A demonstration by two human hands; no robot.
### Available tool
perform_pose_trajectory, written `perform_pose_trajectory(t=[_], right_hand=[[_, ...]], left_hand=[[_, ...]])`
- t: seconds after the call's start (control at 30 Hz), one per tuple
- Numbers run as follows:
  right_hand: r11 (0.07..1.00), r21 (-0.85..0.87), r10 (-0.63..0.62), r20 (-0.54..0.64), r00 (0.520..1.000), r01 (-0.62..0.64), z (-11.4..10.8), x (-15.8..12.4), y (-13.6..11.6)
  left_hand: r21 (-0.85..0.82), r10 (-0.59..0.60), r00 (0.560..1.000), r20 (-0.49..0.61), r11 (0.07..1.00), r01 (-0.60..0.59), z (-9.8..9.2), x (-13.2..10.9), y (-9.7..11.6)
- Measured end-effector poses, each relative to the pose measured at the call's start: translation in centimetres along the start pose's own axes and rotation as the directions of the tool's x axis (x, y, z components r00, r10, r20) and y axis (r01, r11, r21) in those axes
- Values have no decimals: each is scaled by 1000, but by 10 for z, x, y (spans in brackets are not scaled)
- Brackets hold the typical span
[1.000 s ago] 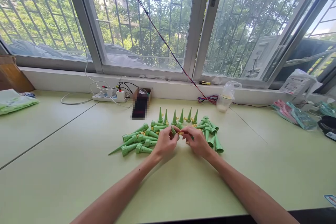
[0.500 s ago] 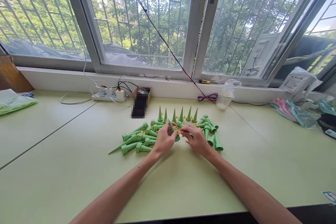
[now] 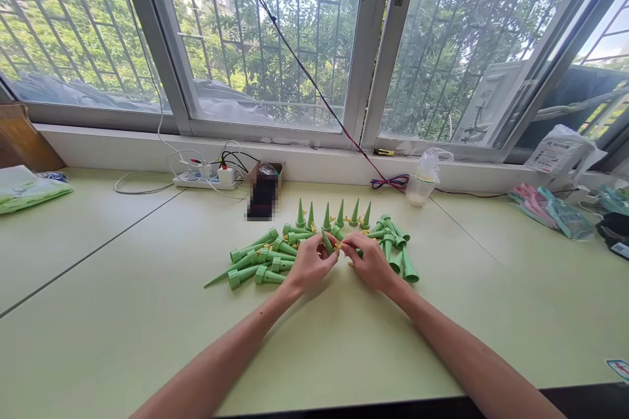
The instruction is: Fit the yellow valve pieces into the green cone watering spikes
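My left hand (image 3: pixel 313 264) is closed around a green plastic plant-watering spike (image 3: pixel 327 243), its tip pointing up and away. A small yellow valve piece (image 3: pixel 338 246) sits at the side of that spike. With thumb and forefinger pinched, my right hand (image 3: pixel 366 260) grips the yellow piece. Left of my hands lies a pile of green spikes (image 3: pixel 268 255) with ribbed caps. To the right is another heap of green cones (image 3: pixel 393 245). Behind my hands several spikes (image 3: pixel 340 215) stand upright in a row with yellow pieces at their bases.
A power strip (image 3: pixel 196 180) with cables lies by the window wall, beside a small cardboard box (image 3: pixel 279 173). Farther right are a coiled red and black wire (image 3: pixel 390 182), a plastic cup (image 3: pixel 421 188) holding a bag, and packaged bags (image 3: pixel 550 209). A green-white packet (image 3: pixel 29 191) lies far left.
The spike in my left hand has turned and dropped slightly, with its tip lower. My right fingers have stayed at the yellow valve piece. The piles are unchanged.
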State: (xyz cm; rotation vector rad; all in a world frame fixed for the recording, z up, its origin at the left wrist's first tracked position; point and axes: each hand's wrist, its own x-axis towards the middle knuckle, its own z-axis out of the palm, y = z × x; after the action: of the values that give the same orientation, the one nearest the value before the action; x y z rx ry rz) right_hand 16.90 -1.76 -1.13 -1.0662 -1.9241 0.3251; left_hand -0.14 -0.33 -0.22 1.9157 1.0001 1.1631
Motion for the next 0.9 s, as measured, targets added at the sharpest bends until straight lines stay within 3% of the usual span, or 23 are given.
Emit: perform_pose_trajectory(t=[0.37,0.9], right_hand=[[998,50,22,25,999,-23,-1,-1,-5],[999,-24,45,67,997,-43,-1,0,-2]], left_hand=[[83,24,1000,0,996,-24,1,0,-2],[205,96,995,-7,974,-93,2,-2,-2]])
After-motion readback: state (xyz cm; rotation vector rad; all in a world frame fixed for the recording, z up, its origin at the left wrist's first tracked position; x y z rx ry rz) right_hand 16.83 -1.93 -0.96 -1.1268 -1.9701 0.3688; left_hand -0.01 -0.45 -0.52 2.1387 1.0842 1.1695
